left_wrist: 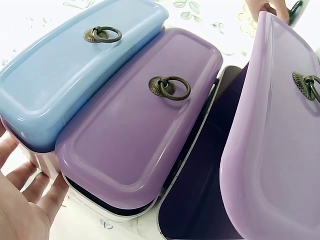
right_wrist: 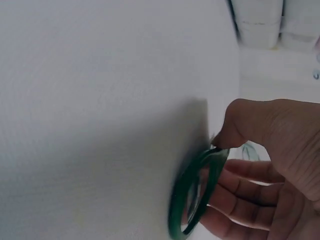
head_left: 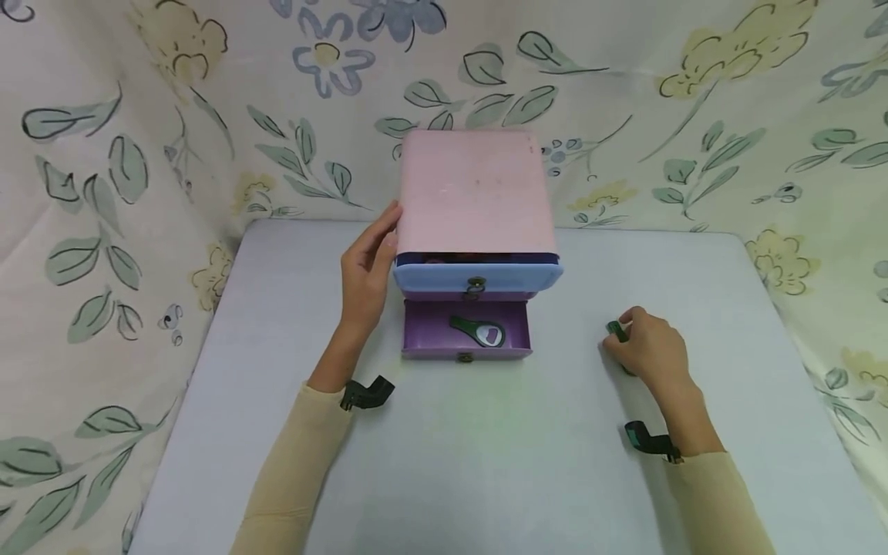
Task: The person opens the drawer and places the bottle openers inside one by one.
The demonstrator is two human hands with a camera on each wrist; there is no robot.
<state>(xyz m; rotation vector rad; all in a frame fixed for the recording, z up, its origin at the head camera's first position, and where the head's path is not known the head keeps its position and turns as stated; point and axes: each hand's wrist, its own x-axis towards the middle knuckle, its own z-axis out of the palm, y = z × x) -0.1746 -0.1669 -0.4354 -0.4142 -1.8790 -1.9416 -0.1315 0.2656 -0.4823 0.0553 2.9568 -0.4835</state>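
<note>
A small drawer cabinet (head_left: 479, 189) with a pink top stands at the table's middle back. My left hand (head_left: 365, 277) rests its extended fingers against the cabinet's left side. The bottom purple drawer (head_left: 430, 354) is pulled out, and a green-handled tool with an oval head (head_left: 468, 327) lies inside. Above it, the blue drawer (left_wrist: 75, 65) and middle purple drawer (left_wrist: 125, 130) stick out a little. To the right, my right hand (head_left: 652, 348) pinches a green tool with an oval ring (right_wrist: 176, 210) at the table surface; its exact kind is unclear.
The white table (head_left: 486, 470) spreads around the cabinet. Floral cloth (head_left: 610, 92) hangs behind and at both sides. Dark camera mounts (head_left: 368, 393) sit on both wrists. Brass ring pulls (left_wrist: 170, 87) project from the drawer fronts.
</note>
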